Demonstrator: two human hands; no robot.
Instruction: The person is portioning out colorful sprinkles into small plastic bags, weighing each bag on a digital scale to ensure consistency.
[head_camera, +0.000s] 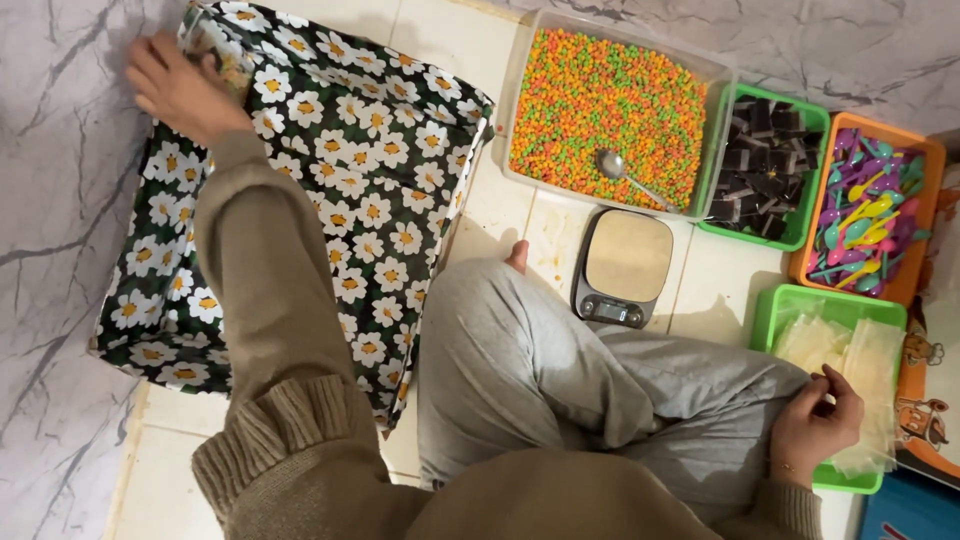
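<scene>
While the right hand pinches a clear bag from the near green tray, ready to lift one free, the left hand closes on a small packet at the daisy-print box far corner.

Tiled floor, daisy-print bag, kitchen scale, perhaps four tubs

Scale & knee block path btwn bins.

Clear flat plastic pouches stacked in the green tray by my right knee. Small grey scale screen, dark strip, front edge. Small filled clear bag at my left hand.
</scene>
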